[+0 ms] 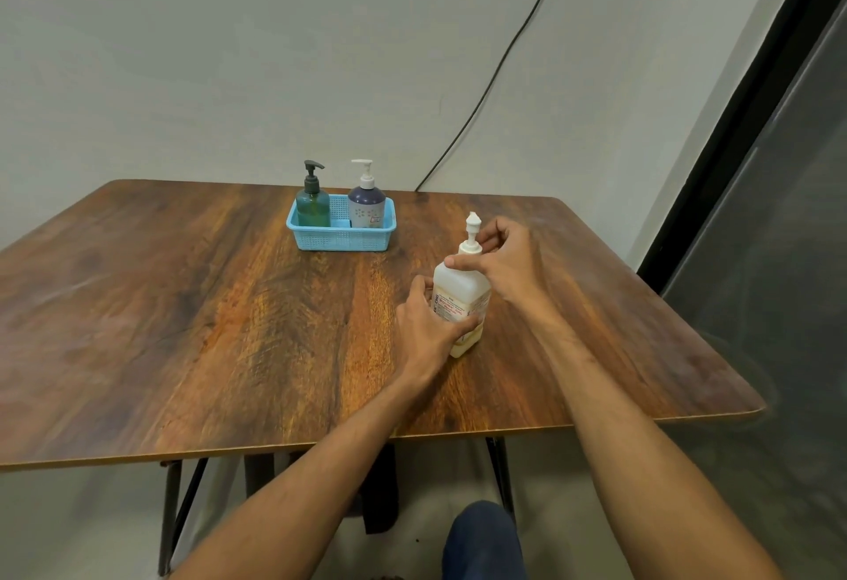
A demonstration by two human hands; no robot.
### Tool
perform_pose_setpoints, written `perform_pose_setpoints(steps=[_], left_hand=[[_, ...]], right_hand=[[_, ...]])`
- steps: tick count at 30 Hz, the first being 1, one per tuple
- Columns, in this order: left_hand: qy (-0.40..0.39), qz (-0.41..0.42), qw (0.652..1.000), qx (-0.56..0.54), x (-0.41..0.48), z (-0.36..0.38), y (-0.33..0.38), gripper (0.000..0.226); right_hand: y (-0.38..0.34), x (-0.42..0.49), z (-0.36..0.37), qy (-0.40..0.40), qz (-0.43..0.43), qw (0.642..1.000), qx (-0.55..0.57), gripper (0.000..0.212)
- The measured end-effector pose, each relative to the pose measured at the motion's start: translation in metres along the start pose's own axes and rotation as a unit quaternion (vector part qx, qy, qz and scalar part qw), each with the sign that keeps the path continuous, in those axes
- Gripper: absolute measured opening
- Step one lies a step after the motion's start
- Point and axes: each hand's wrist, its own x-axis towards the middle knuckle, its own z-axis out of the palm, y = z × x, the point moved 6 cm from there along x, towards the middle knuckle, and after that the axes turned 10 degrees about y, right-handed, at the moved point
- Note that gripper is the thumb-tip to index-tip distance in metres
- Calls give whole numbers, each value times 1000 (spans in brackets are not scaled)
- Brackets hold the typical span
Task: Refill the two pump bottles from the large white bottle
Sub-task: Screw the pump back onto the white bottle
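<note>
White bottle (460, 290) stands upright right of centre on table (229, 304). It is gripped low over the label by left hand (426, 327), fingers wrapped close, while right hand (508, 263) is curled about the pump cap (470, 249), thumb in front. Plastic is judged stiff, smooth and possibly slippery, best held at the body with the cap turned at the collar. Fill level cannot be read, and right fingertips are hidden behind the neck; green bottle (313, 205) and purple bottle (366, 203) are seen capped in basket (343, 238), upper centre.

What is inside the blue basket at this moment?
Two upright pump bottles: a green bottle on the left, a purple bottle on the right. The front wall of the blue basket hides their bases.
</note>
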Motion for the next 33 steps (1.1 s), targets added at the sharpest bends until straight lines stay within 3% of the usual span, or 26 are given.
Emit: perform_pose_setpoints(steps=[7,18,24,33], left_hand=[[-7,1,1000,1,-1,2,0,68],[-12,1,1000,-1,-1,4,-4,68],[-7,4,1000,1,1,4,-7,70],[-35,6,999,-7,3,1,-3,74]], right_hand=[[12,5,0,-79,7,997,20,38],[7,-11,7,88,-3,996,-25,53],[12,-6,2,5,-7,1000,6,51],[25,-10,-1,-48,3,999,16,62]])
